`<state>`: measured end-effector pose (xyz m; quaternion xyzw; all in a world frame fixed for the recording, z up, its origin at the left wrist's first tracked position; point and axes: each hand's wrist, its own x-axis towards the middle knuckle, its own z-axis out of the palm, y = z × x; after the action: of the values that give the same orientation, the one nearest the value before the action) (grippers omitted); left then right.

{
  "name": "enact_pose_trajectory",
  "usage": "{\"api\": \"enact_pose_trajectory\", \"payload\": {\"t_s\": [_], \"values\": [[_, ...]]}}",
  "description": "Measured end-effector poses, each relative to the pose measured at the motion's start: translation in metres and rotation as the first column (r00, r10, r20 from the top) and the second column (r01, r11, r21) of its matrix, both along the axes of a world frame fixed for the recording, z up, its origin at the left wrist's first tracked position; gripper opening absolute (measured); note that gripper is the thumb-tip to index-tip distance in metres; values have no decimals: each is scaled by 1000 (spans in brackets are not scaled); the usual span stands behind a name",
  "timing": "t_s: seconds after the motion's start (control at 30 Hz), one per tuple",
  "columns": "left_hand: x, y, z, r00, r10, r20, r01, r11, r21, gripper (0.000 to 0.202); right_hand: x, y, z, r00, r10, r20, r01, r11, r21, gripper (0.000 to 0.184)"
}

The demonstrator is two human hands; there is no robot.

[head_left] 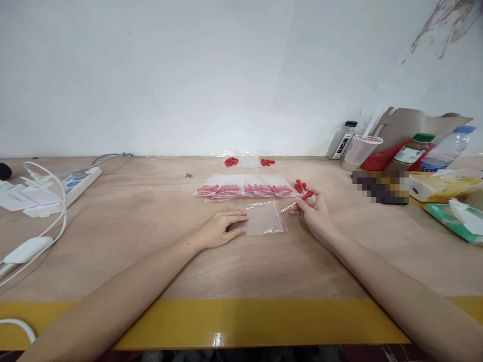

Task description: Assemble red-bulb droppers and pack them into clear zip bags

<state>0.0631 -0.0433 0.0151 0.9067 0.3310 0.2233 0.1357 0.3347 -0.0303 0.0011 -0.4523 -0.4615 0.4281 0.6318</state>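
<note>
A clear zip-lock bag [261, 219] lies flat before me, its red-lined edge to the right. My left hand [223, 227] rests open at the bag's left end, fingertips on the plastic. In the fingers of my right hand [312, 206] is a small screwdriver [307, 195] with a red handle. Its thin silver shaft points left, with the tip at the bag's right edge. Just beyond that hand lie several red handles [300, 186], partly hidden. Behind the flat bag, a row of overlapping filled bags [245, 181] shows red pieces through the plastic.
Two small red piles [231, 161] [267, 162] lie near the wall with clear plastic between them. On the right stand bottles [411, 151], a cup [362, 151] and tissue packs [445, 186]. A power strip [85, 178] and white cables [64, 221] occupy the left. Yellow tape [226, 322] covers the front edge.
</note>
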Motion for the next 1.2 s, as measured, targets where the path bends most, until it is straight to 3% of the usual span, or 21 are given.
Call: {"api": "enact_pose_trajectory", "payload": {"t_s": [0.1,0.2,0.33,0.43,0.5,0.63,0.83,0.97,1.07,1.2], "values": [[0,-1,1,1000,8,-7,-8,1000,0,40,-2,-3,0,996,31,-78,-34,999,-31,46],[0,-1,2,1000,20,2,-20,1000,5,41,1,-5,1,982,171,-83,-179,978,-107,39],[0,-2,2,1000,22,-2,-22,1000,4,41,11,-7,5,895,424,136,-403,901,-160,35],[0,-2,3,1000,28,-11,-28,1000,-3,42,17,-8,8,816,479,324,-464,877,-128,30],[-1,-2,2,1000,21,-11,-21,1000,-6,42,18,-9,10,794,499,348,-496,862,-105,27],[-1,0,0,1000,-12,7,12,1000,0,40,16,-10,12,802,558,211,-552,829,-92,26],[-1,2,-1,999,-35,0,35,999,8,38,11,-6,4,878,471,80,-465,881,-83,32],[-1,1,1,999,-48,-5,48,999,18,36,5,-9,2,786,605,129,-593,796,-120,29],[-1,1,1,999,-48,-7,48,999,20,35,1,-11,3,737,676,30,-669,734,-116,26],[-1,1,0,999,-45,-6,45,999,15,35,3,-7,1,776,629,-42,-630,773,-77,26]]}}
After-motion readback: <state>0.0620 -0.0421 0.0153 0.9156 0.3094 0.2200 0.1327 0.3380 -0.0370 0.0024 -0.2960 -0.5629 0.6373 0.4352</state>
